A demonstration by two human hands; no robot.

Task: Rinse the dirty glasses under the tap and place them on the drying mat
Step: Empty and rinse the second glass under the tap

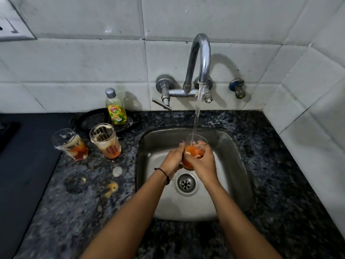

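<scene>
Held glass (193, 152) is over the sink (233, 165), right under the tap (200, 58) stream. Left hand (172, 157) has fingers curled round its left side, and right hand (202, 161) grips the right side. Risks I flag: the wet glass slips and hits the steel basin; water hitting the orange residue splashes the counter; the carry left to what I take as the dark drying mat (24, 165) clips the left dirty glass (70, 144) or second dirty glass (105, 141), both standing between.

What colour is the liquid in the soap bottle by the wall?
Yellow; the soap bottle shows best in the head view.
</scene>
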